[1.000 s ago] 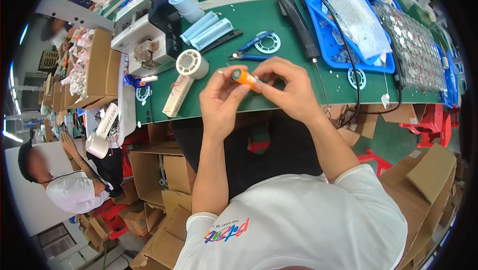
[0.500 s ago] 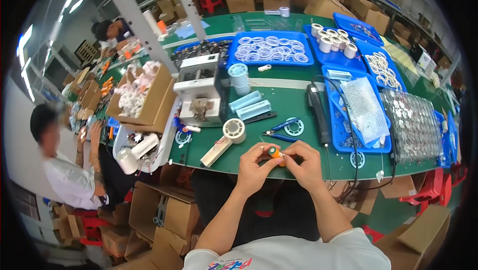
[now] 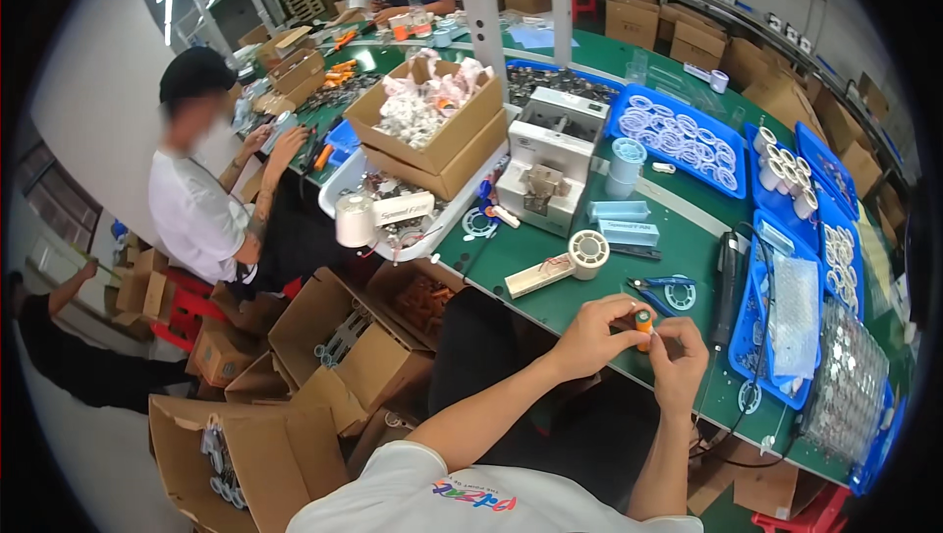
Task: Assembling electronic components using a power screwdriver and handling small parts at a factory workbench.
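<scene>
While the two hands meet just over the near edge of the green table (image 3: 678, 250), a small orange cylinder (image 3: 644, 330) stands almost upright between their fingertips, its dark green end uppermost. It sits at the right of the left hand (image 3: 595, 338), whose thumb reaches across to it from the left with the fingers bent behind; that hand is nearly closed, with the cylinder in its pinch. The right hand (image 3: 680, 361) is curled in too, thumb and fingertips drawn together against the cylinder's right side, so both hands have hold of it. What the hidden fingertips press on cannot be told.

Beyond the hands lie blue-handled pliers (image 3: 648, 294), beside a light-blue ring (image 3: 680, 292), and to their left a cream fan-shaped part (image 3: 548, 276) with a round head. A black electric screwdriver (image 3: 726, 289) lies farther right.

Compared with a second ago, the cylinder has turned: then it leaned well over, its dark end toward the left, and half a second ago it was still tilted. Both hands have stayed on it throughout. The view has swung leftward, so the hands now appear farther right, and more shows of a seated co-worker (image 3: 199, 194) and of an open cardboard box (image 3: 285, 454) at lower left. The pliers, ring and cream part keep their places relative to one another.
</scene>
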`<state>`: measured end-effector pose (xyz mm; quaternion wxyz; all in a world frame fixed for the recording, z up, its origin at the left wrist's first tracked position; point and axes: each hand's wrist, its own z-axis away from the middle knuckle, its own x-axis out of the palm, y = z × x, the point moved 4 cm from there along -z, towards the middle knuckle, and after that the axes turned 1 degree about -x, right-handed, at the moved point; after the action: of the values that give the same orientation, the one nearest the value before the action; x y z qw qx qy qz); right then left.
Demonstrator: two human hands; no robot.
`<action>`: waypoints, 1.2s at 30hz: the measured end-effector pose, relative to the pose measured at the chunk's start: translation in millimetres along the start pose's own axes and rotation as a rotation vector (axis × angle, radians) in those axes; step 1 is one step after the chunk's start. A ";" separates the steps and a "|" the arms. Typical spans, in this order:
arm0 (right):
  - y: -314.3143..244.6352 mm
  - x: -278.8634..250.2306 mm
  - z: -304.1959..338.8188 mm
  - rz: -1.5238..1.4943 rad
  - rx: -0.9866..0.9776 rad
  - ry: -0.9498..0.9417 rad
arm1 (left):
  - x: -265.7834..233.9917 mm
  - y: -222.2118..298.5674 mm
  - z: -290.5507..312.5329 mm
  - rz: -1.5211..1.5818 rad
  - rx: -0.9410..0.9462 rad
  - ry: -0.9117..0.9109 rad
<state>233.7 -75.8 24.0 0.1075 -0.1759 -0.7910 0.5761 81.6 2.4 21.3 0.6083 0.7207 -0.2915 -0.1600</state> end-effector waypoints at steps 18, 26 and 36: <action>-6.3 2.5 -2.0 0.043 0.074 -0.023 | 0.3 2.6 -1.7 0.028 -0.040 -0.025; -4.5 2.6 2.6 0.085 0.131 -0.035 | -3.1 4.4 1.9 -0.075 0.017 -0.083; 1.5 -0.9 -5.3 -0.055 0.229 0.006 | -7.2 -3.5 1.5 0.069 -0.049 0.060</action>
<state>236.7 -71.2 24.3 0.1452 -0.1424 -0.7244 0.6588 76.0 5.9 16.6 0.6394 0.6997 -0.2935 -0.1243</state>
